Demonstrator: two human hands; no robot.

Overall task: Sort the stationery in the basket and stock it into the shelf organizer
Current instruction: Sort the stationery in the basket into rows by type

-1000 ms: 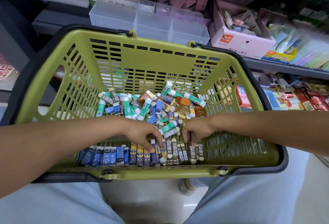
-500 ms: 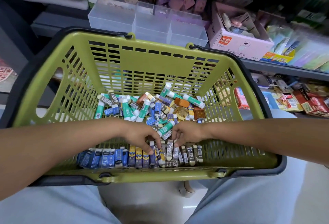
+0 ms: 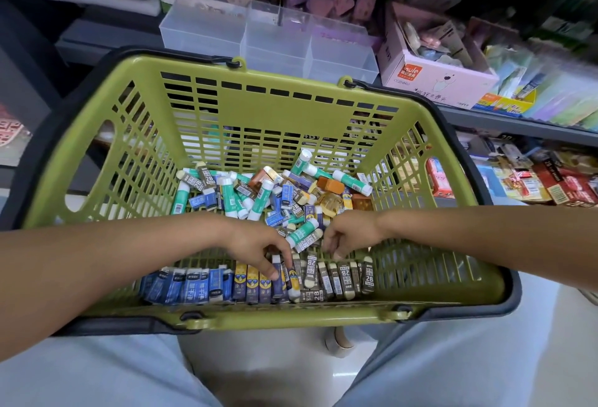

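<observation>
A green basket point(image 3: 278, 105) rests on my lap. Loose glue sticks point(image 3: 303, 231), erasers and small orange blocks are piled at its far middle. Along its near wall stand sorted rows: blue erasers point(image 3: 191, 287), yellow-faced erasers point(image 3: 252, 283) and grey 2B erasers point(image 3: 346, 277). My left hand point(image 3: 259, 244) reaches down into the row and pinches a dark blue eraser point(image 3: 277, 280) where the yellow and grey rows meet. My right hand point(image 3: 348, 236) hangs with loosely curled fingers, their tips touching the tops of the 2B erasers. A clear shelf organizer point(image 3: 275, 37) stands on the shelf beyond the basket.
A pink and white box point(image 3: 437, 79) of small goods sits right of the organizer. Packaged stationery fills the lower shelf point(image 3: 534, 176) at the right. Brown and purple items hang behind the organizer. My knees and the pale floor show below the basket.
My right hand has slid left toward my left hand, over the 2B row. My left hand has stayed at the junction of the rows. The view has tilted slightly.
</observation>
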